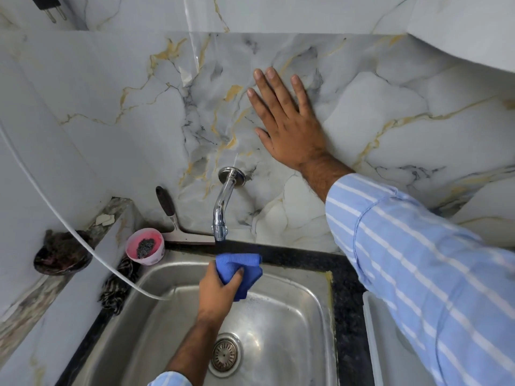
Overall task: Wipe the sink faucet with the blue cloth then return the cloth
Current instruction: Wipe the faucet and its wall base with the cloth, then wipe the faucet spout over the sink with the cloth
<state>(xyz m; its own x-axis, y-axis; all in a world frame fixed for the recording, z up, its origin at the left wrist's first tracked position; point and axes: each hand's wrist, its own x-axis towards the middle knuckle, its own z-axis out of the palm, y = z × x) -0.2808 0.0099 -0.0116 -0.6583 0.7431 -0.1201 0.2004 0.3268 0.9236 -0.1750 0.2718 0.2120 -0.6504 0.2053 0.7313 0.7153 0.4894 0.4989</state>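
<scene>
A chrome faucet [222,207] juts from the marble wall and curves down over the steel sink [292,324]. Just below its spout, my left hand [216,293] grips a folded blue cloth [241,271], held over the sink's back edge; the cloth sits slightly under and to the right of the spout tip, apart from it. My right hand [289,121] lies flat against the marble wall, fingers spread, above and to the right of the faucet's wall flange. It holds nothing.
A pink cup [145,246] with a steel scrubber stands at the sink's back left corner, beside a squeegee [172,218] leaning on the wall. A white hose [83,243] crosses into the basin. A dark bowl [62,256] sits on the left ledge. The drain [225,355] is near the front.
</scene>
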